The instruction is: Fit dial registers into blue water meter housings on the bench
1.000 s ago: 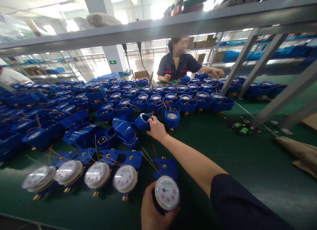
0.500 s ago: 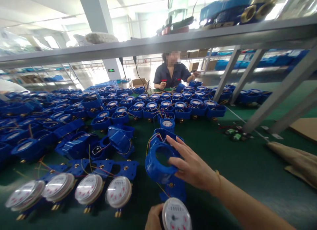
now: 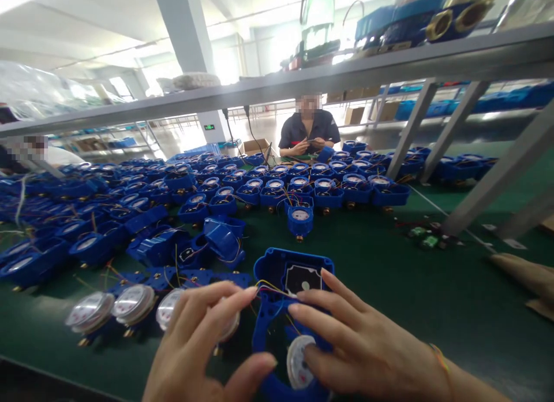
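Observation:
A blue plastic water meter housing (image 3: 259, 327) lies in front of me, its boxy compartment on the far side and its round opening toward me. A white-faced meter dial (image 3: 298, 363) shows through that opening. My left hand (image 3: 201, 341) is open beside the housing, thumb apart, its fingertips at thin coloured wires (image 3: 270, 286). My right hand (image 3: 350, 338) reaches over the housing from the right with fingers spread, some close to the wires and one over the dial. Whether the fingertips press on the wires cannot be made out. Inside the compartment is a black panel (image 3: 303, 279).
Several dials on blue bases (image 3: 134, 302) stand in a row at left, partly behind my left hand. Many blue meters (image 3: 300, 220) cover the bench beyond. A metal shelf (image 3: 268, 93) crosses above. A co-worker (image 3: 308, 133) sits opposite. Small green parts (image 3: 430, 240) lie right.
The housing has turned and come down nearer me, over the dial. My left hand has let go of the dial and moved up to the wires. The right hand has shifted nearer.

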Demonstrator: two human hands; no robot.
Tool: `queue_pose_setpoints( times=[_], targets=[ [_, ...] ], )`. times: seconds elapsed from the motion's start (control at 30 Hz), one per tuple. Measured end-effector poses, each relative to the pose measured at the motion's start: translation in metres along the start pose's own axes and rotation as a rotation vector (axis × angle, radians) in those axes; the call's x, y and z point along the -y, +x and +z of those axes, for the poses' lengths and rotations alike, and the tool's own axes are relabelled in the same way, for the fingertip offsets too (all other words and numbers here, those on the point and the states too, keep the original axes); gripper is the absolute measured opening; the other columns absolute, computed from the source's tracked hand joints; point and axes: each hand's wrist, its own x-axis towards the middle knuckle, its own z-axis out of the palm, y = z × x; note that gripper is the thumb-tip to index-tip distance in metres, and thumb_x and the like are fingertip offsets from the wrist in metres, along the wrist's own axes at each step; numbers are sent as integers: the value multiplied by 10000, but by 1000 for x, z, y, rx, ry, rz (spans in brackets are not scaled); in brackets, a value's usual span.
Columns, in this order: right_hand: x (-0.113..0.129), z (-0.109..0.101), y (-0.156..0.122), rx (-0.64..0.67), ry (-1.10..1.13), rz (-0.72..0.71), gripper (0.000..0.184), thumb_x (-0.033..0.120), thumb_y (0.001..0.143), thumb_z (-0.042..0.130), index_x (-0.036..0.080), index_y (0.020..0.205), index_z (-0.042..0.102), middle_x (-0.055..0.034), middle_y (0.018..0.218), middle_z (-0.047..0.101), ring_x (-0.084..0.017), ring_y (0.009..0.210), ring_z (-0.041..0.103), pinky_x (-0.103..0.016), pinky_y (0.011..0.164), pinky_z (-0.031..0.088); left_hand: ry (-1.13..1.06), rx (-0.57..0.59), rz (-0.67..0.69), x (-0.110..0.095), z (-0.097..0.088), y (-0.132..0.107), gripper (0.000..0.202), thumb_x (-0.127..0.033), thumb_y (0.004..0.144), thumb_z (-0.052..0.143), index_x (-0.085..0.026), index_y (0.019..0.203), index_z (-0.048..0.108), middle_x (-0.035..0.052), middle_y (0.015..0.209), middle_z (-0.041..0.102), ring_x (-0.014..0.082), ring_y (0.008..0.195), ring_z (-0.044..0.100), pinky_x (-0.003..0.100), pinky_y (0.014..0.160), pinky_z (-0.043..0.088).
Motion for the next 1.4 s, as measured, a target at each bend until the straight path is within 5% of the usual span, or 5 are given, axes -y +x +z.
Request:
queue_pose_setpoints(
  times=[0.3, 0.67, 0.97, 1.2, 1.4],
  targets=[
    [14, -17, 2, 57, -72, -79, 64, 276, 908, 612, 308, 938, 659, 32, 1160, 652, -204, 1082, 584, -458, 1244, 180, -85, 735, -178, 6, 4, 64, 147, -470, 797, 732, -332, 747, 743, -8, 877, 538, 218, 925, 497, 341, 804, 399],
    [17, -19, -2, 64, -65, -63, 59, 237, 910, 605, 290, 922, 628, 14, 1153, 668, -206, 1061, 587, -456, 1236, 176, -331, 876, -280, 11, -14, 75, 343, -441, 960, 390, -253, 889, 668, 0, 891, 642, 167, 845, 595, 260, 799, 451],
    [24, -18, -7, 85, -31, -40, 67, 339, 891, 658, 288, 879, 616, 25, 1159, 660, -197, 1055, 590, -437, 1236, 183, -349, 1156, -448, -1, -22, 81, 176, -415, 826, 649, -245, 870, 657, -70, 651, 547, 118, 572, 461, 196, 497, 311],
    [25, -19, -5, 107, -46, -95, 101, 306, 950, 565, 315, 984, 660, 40, 1198, 650, -177, 1096, 576, -432, 1232, 215, 22, 1005, -141, -11, -10, 72, 314, -570, 750, 715, -258, 735, 682, -30, 635, 613, 175, 586, 513, 249, 498, 209],
    [25, -22, -8, 114, -83, -105, 175, 314, 985, 497, 326, 1040, 662, 49, 1216, 644, -183, 1081, 590, -430, 1194, 304, -23, 1084, -197, -12, -15, 75, 434, -665, 632, 759, -264, 774, 672, -46, 662, 610, 167, 576, 523, 223, 464, 229]
  ],
)
